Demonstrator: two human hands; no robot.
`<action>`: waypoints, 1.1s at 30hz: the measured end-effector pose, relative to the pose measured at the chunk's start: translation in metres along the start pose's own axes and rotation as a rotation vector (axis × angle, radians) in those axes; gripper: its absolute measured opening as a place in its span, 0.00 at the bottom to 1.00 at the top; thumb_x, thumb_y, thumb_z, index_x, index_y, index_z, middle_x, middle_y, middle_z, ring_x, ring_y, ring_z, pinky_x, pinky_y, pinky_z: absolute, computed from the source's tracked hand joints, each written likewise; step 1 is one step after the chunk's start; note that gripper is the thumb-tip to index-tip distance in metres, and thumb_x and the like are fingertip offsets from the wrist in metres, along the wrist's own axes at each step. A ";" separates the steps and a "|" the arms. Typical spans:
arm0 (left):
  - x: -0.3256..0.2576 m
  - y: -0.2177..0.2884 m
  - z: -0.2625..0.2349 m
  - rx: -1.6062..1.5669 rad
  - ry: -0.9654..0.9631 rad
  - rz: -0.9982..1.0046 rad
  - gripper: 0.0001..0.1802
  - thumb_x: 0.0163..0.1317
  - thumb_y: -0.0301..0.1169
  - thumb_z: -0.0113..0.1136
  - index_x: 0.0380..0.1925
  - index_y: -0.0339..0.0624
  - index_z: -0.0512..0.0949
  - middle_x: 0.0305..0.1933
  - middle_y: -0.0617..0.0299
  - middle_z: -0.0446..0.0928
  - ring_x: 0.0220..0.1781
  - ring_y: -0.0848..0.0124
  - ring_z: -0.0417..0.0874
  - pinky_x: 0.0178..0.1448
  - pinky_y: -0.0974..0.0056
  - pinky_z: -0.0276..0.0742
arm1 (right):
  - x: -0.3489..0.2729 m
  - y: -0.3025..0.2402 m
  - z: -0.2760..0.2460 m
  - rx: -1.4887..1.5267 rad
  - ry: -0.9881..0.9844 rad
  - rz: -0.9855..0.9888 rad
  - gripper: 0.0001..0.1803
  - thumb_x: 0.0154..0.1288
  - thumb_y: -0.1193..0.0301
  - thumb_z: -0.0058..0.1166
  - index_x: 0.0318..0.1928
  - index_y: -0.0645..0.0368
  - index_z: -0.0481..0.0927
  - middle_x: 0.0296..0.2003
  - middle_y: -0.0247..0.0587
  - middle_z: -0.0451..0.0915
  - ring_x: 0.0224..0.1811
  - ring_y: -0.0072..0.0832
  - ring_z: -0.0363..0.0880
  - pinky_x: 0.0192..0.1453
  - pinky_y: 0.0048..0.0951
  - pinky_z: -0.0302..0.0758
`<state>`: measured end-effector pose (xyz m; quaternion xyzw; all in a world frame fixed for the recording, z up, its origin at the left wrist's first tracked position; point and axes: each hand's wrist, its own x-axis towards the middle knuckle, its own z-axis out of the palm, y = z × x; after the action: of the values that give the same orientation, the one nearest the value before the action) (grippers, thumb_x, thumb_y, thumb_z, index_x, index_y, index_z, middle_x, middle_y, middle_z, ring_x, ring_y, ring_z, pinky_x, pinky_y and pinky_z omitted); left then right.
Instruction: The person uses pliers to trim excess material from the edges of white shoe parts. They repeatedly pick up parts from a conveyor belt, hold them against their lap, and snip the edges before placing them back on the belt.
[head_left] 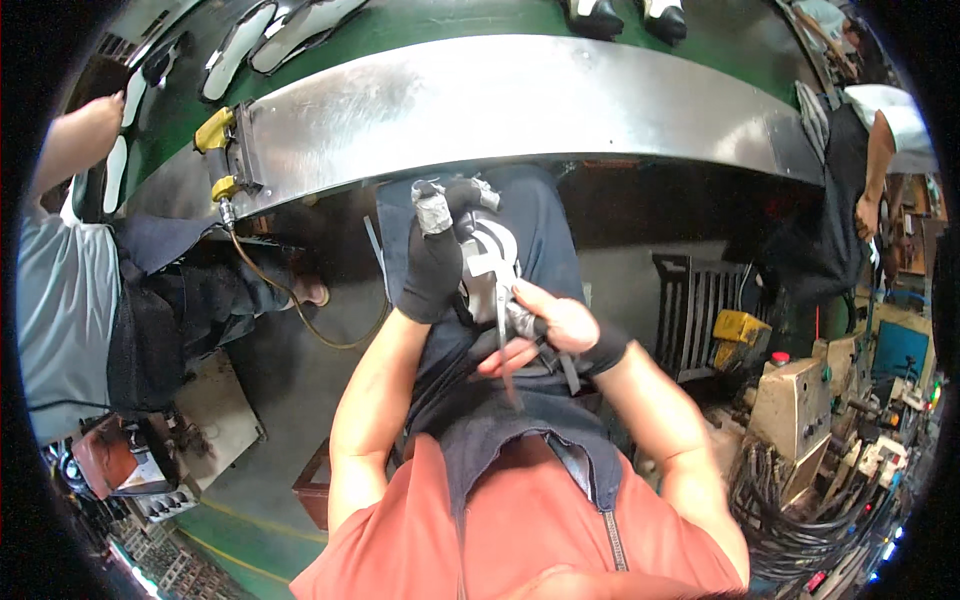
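Item: shoe upper (490,262), grey and white, held over the person's lap in front of a dark blue apron (540,215), just below the edge of the steel bench.

Left hand (432,268): in a black glove, thumb wrapped in grey tape, fingers closed around the upper end of the shoe and gripping it from the left.

Right hand (548,330): bare fingers, a black cuff at the wrist, closed around a slim metal tool (502,322) that lies against the lower part of the shoe; fingertips curl underneath. Whether the tool's tip touches the shoe cannot be told.

Surroundings: curved steel bench (500,105) across the top, a green conveyor belt (420,25) behind it carrying white insoles (240,45) and black-and-white shoes (625,15). A yellow fitting (215,130) with a brown hose (290,300) hangs at the bench's left end. A co-worker in a grey shirt (55,300) sits to the left, an arm reaching to the belt; another person (865,170) stands at far right. Machinery with black cables (800,500) sits lower right.
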<state>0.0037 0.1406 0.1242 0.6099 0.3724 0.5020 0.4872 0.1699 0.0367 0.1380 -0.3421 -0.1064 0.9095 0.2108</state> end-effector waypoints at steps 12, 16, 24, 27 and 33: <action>0.002 -0.021 0.020 0.056 0.119 0.068 0.30 0.71 0.46 0.35 0.28 0.35 0.81 0.32 0.55 0.82 0.43 0.63 0.80 0.57 0.59 0.69 | -0.026 -0.030 0.021 -0.958 0.446 -0.297 0.27 0.74 0.54 0.33 0.34 0.65 0.74 0.23 0.43 0.75 0.25 0.31 0.75 0.33 0.33 0.71; 0.004 -0.048 0.023 0.026 0.114 0.120 0.24 0.67 0.39 0.39 0.27 0.37 0.83 0.32 0.56 0.82 0.46 0.63 0.80 0.62 0.57 0.66 | 0.072 0.060 -0.032 -1.234 0.867 -1.012 0.17 0.73 0.63 0.38 0.39 0.64 0.75 0.26 0.44 0.74 0.29 0.30 0.73 0.36 0.35 0.70; 0.005 -0.024 0.012 -0.017 0.023 0.132 0.25 0.67 0.40 0.38 0.28 0.37 0.83 0.35 0.57 0.83 0.49 0.63 0.79 0.63 0.57 0.65 | 0.027 0.049 -0.013 -0.696 0.495 -0.676 0.22 0.74 0.57 0.37 0.33 0.64 0.71 0.23 0.34 0.68 0.27 0.25 0.66 0.35 0.32 0.68; 0.006 -0.029 0.013 -0.023 0.027 0.116 0.31 0.70 0.43 0.32 0.28 0.36 0.83 0.35 0.57 0.82 0.49 0.63 0.79 0.63 0.57 0.65 | 0.024 0.023 -0.009 -0.470 0.317 -0.584 0.23 0.74 0.54 0.36 0.33 0.61 0.73 0.23 0.30 0.71 0.25 0.22 0.69 0.33 0.28 0.69; 0.005 -0.039 0.012 -0.022 -0.018 0.188 0.29 0.70 0.43 0.33 0.27 0.37 0.83 0.33 0.57 0.82 0.48 0.61 0.79 0.62 0.57 0.66 | 0.045 0.044 0.010 -0.896 0.851 -0.725 0.17 0.72 0.62 0.40 0.32 0.61 0.73 0.23 0.39 0.72 0.23 0.31 0.71 0.31 0.31 0.68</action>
<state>0.0182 0.1522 0.0870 0.6414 0.3037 0.5440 0.4478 0.1197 0.0178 0.1047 -0.6639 -0.4851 0.4390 0.3622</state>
